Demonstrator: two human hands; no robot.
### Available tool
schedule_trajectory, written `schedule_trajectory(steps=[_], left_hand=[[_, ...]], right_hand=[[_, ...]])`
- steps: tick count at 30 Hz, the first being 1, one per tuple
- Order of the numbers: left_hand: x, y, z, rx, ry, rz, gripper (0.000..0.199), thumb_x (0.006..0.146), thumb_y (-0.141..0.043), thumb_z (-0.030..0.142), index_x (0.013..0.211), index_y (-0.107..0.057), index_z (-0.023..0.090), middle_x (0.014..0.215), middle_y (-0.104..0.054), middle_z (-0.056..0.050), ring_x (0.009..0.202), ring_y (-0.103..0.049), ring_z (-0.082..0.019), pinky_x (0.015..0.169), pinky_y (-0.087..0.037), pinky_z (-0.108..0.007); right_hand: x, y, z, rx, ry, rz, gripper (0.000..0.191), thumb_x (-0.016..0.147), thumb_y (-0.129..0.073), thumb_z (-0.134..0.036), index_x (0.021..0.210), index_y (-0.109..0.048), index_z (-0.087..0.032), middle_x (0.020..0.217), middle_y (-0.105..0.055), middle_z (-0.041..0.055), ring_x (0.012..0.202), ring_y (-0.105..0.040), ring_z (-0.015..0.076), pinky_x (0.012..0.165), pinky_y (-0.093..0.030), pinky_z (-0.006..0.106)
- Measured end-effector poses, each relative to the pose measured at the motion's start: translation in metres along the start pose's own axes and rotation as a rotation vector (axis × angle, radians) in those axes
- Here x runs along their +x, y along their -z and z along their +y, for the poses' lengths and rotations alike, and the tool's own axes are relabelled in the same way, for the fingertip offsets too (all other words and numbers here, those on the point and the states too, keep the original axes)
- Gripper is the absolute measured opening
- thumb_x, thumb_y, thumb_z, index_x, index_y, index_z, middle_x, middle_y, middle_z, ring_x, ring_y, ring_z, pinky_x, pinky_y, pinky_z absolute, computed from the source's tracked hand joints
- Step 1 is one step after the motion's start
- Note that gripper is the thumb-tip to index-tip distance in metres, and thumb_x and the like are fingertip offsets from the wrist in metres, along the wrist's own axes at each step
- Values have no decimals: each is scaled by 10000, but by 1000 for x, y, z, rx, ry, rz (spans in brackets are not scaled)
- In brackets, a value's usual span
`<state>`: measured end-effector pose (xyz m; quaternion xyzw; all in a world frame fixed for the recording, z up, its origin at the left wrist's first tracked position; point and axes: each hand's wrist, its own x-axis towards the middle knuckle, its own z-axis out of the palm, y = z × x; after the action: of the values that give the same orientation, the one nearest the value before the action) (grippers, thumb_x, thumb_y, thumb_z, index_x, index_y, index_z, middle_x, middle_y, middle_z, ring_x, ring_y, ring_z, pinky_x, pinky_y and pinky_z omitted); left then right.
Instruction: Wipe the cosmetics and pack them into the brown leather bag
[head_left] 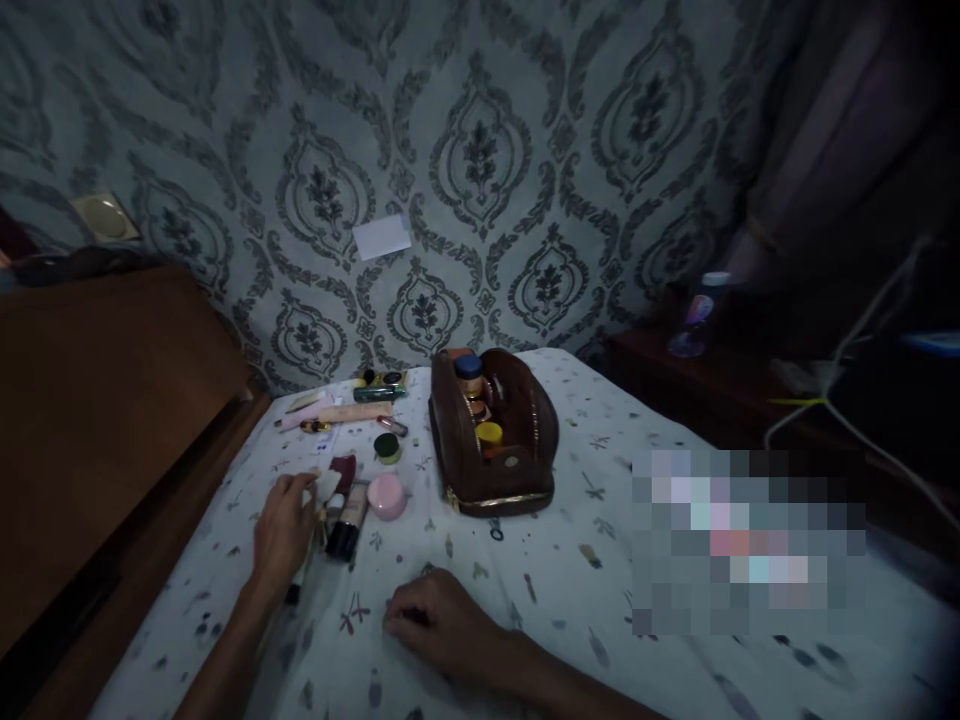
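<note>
My left hand [281, 530] is at the left, its fingers pinched at a small pale item too blurred to name. Curled loosely on the sheet, my right hand [439, 618] shows nothing in its fingers. Beside my left hand lie a dark-capped beige bottle [349, 520], a dark red item [343, 470] and a round pink container [387, 496]. A dark green jar [388, 447] sits behind the pink one. The brown bag [495, 480] stands open in the middle, holding a blue-lidded jar [469, 372] and a yellow-lidded jar [489, 435].
Behind the green jar are a beige tube [360, 411], a green tube [379, 394] and several small cosmetics. A wooden headboard [112, 400] borders the left. A clear bottle [697, 315] stands on a dark surface at the right, near cables. Part of the sheet is pixelated.
</note>
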<state>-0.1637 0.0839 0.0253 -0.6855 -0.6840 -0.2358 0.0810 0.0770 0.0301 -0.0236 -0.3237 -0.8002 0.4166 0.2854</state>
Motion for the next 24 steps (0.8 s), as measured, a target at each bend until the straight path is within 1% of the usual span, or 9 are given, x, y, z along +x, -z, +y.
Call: schedule_trajectory(steps=[2,4,9,12,14,18,20,22,24], left_hand=[[9,-5,-1,-114,-25,46,269,927,-391,232,1080,-610,205,1005,-592,-64,954,-592,-231,783,-491,-346],[18,-9,-4,-144,-30,62,262,920,-387,230,1052,-612,197,988,-596,-63,955,-599,-229,819,-489,-352],[38,-21,-9,-133,-18,45,251,892,-408,186,1026,-619,202,964,-606,-52,910,-611,-217,815,-489,-342],[49,-28,-13,-115,2,23,255,884,-425,166,1044,-620,202,953,-605,-50,867,-610,-211,797,-486,-337],[57,-33,-17,-101,20,11,257,885,-440,159,1066,-617,204,973,-607,-53,887,-610,-212,803,-482,-333],[78,-42,-32,-75,77,-2,247,886,-472,123,1067,-623,196,1043,-619,-63,1013,-598,-217,873,-468,-332],[92,-45,-42,-65,133,-2,219,897,-495,122,1066,-624,176,1073,-624,-71,1041,-594,-218,902,-467,-358],[107,-47,-54,-60,201,0,173,920,-537,179,1070,-619,154,1089,-629,-73,1032,-599,-218,906,-480,-400],[121,-48,-67,-63,270,2,199,928,-580,273,1075,-615,143,1091,-633,-70,996,-613,-211,880,-505,-423]], right_hand=[[1,0,1,19,4,11,204,782,-557,-167,779,-760,-140,639,-687,12,557,-547,109,607,-405,194],[1,1,1,47,9,6,212,771,-542,-158,744,-751,-139,607,-658,5,541,-516,101,596,-385,194],[2,2,-2,89,-14,-15,216,776,-535,-174,719,-739,-133,585,-609,-5,539,-479,93,562,-348,190],[3,2,-3,82,-27,-20,213,783,-534,-163,730,-737,-131,583,-594,-11,550,-482,92,579,-349,197],[3,3,-4,77,-36,-28,208,780,-531,-143,729,-732,-133,597,-595,-14,564,-489,93,594,-354,201],[3,5,-6,87,-49,-48,201,764,-525,-113,698,-713,-136,588,-561,-26,566,-474,92,603,-356,207],[3,5,-5,95,-53,-51,195,759,-523,-111,689,-702,-138,586,-543,-30,571,-469,93,604,-356,208],[3,5,-4,106,-60,-53,192,768,-521,-125,679,-691,-139,585,-533,-32,570,-460,94,599,-353,208],[3,5,-3,110,-61,-60,202,786,-517,-149,666,-680,-141,585,-534,-29,569,-452,96,595,-351,209]])
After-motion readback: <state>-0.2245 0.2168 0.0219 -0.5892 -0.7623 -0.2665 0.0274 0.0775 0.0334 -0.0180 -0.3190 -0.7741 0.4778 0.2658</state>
